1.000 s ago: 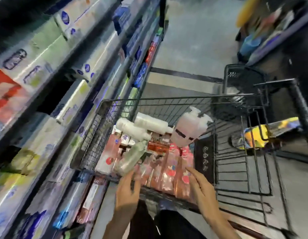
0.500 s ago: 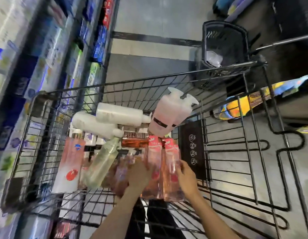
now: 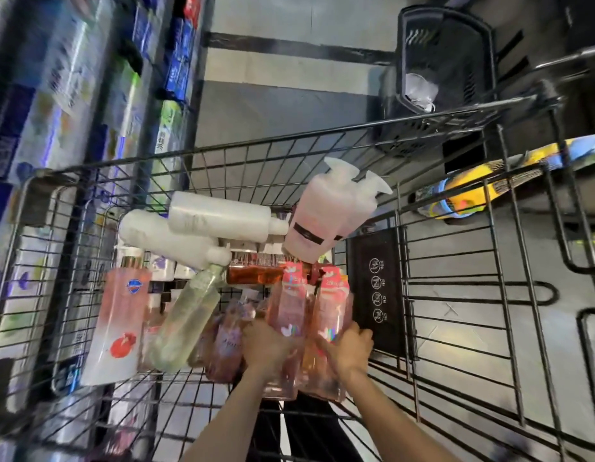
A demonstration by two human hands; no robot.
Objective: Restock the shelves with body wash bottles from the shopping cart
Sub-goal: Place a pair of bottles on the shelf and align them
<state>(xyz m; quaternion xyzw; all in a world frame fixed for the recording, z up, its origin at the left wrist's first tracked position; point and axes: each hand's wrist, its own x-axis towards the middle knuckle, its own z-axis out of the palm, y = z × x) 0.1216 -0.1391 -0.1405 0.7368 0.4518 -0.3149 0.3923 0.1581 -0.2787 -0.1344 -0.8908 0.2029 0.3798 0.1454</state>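
Note:
The black wire shopping cart (image 3: 289, 141) holds a pile of body wash bottles. My left hand (image 3: 266, 345) grips a clear pink bottle (image 3: 289, 305) low on its body. Beside it, my right hand (image 3: 348, 350) grips a second clear pink bottle (image 3: 333, 308). Both bottles stand side by side near the cart's near edge. Further in lie two white bottles (image 3: 219, 215), a pale green bottle (image 3: 189, 318), an amber bottle (image 3: 256, 275), a pink bottle with a red flower (image 3: 117, 328) and a pink pump pack (image 3: 326, 218).
Stocked shelves (image 3: 72, 95) run along the left, close to the cart. A black plastic basket (image 3: 446, 58) sits beyond the cart's far right corner. A yellow and blue item (image 3: 469, 191) lies on the floor to the right. Grey floor stretches ahead.
Both hands went from reaching over the cart's near edge to gripping the two pink bottles. The view tilted down over the cart.

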